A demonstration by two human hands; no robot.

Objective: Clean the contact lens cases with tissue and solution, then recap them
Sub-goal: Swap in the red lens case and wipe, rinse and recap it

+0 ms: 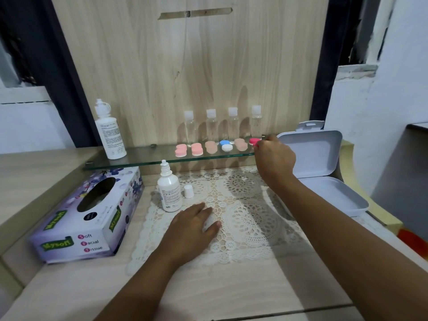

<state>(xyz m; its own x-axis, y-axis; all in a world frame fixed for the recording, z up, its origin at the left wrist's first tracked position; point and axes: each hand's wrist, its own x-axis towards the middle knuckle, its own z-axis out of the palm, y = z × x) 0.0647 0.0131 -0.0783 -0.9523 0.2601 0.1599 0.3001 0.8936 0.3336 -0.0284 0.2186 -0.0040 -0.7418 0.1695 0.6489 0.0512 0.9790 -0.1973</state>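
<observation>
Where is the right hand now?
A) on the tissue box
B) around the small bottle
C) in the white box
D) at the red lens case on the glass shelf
D: the right hand pinches the red lens case at the glass shelf's right end.

Left hand (194, 225) and right hand (274, 156), both on bare forearms (335, 228).

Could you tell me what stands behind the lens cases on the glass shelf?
Four clear, white-capped bottles stand there. The right hand, gripping the red case, hides the shelf beyond.
</observation>
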